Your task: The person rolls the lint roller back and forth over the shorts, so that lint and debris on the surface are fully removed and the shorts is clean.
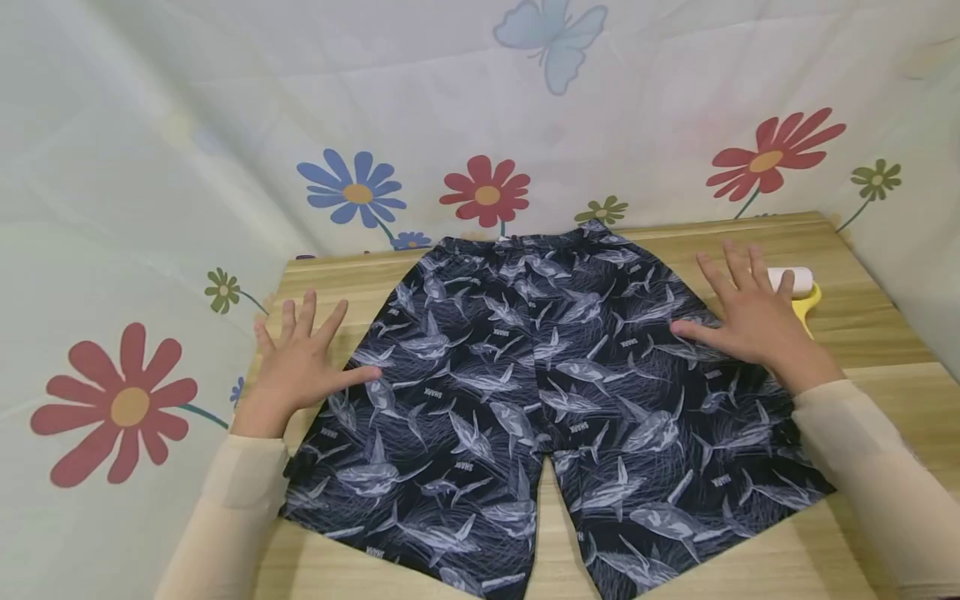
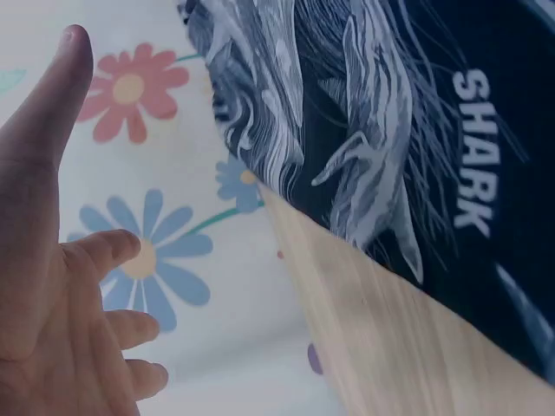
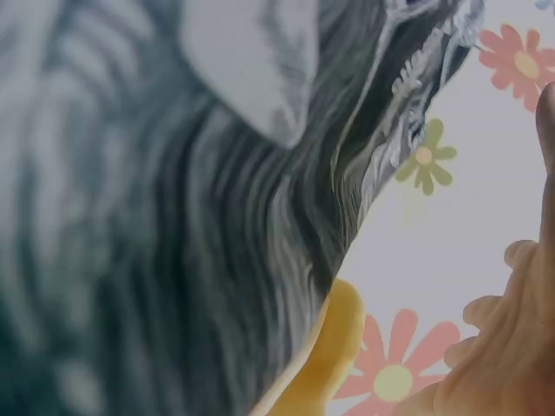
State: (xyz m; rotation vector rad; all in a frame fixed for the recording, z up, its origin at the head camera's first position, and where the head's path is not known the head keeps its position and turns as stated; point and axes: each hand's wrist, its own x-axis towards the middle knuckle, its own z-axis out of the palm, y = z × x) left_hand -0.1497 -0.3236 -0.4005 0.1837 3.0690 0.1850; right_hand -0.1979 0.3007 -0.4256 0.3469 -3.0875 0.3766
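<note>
A pair of dark shorts (image 1: 480, 392) with a grey shark print lies spread flat, waistband at the far side and legs toward me. My left hand (image 1: 303, 362) is spread over the left edge of the shorts, its thumb overlapping the cloth in the head view. Over the opposite edge, my right hand (image 1: 750, 321) is spread the same way, fingers straight and thumb across the fabric. Neither hand grips anything. The left wrist view has the left hand (image 2: 61, 295) beside the printed cloth (image 2: 373, 130); the right hand (image 3: 503, 338) shows at the right wrist view's edge.
The shorts lie on a wood-grain table (image 1: 900, 333). A white roll-shaped thing (image 1: 798, 281) and a yellow curved object (image 1: 806, 307) sit beyond the right hand, partly hidden by it. Flower-printed white sheeting (image 1: 420, 100) closes off the back and sides.
</note>
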